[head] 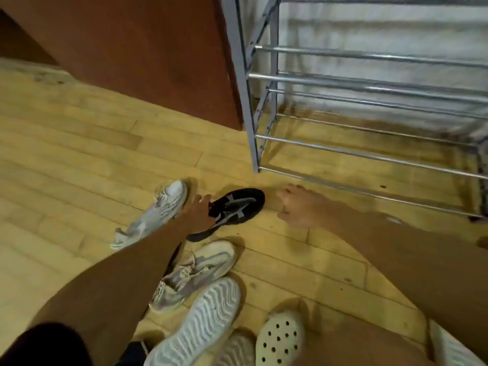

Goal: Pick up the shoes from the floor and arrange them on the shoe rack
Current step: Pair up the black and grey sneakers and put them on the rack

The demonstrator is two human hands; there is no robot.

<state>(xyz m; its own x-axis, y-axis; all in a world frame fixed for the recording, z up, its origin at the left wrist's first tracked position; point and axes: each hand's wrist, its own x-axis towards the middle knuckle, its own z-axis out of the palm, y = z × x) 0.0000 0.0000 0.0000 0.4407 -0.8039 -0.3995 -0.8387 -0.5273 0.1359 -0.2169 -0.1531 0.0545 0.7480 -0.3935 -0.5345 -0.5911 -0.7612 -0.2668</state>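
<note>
A black sneaker with grey stripes (pixel 237 204) lies on the wooden floor just in front of the metal shoe rack (pixel 369 88). My left hand (pixel 196 212) grips its heel opening. My right hand (pixel 301 204) hovers beside the sneaker's toe, fingers spread, holding nothing. A white sneaker (pixel 155 212) lies to the left of my left hand. Nearer to me lie a white and grey laced sneaker (pixel 200 270), a white shoe with its ribbed sole up (pixel 200 326) and a white perforated clog (pixel 280 339).
A brown wooden cabinet (pixel 148 48) stands left of the rack. The rack's chrome bars (pixel 369 154) carry no shoes. Pale wooden floor (pixel 66 167) stretches to the left. Another white shoe edge (pixel 449 347) shows at the bottom right.
</note>
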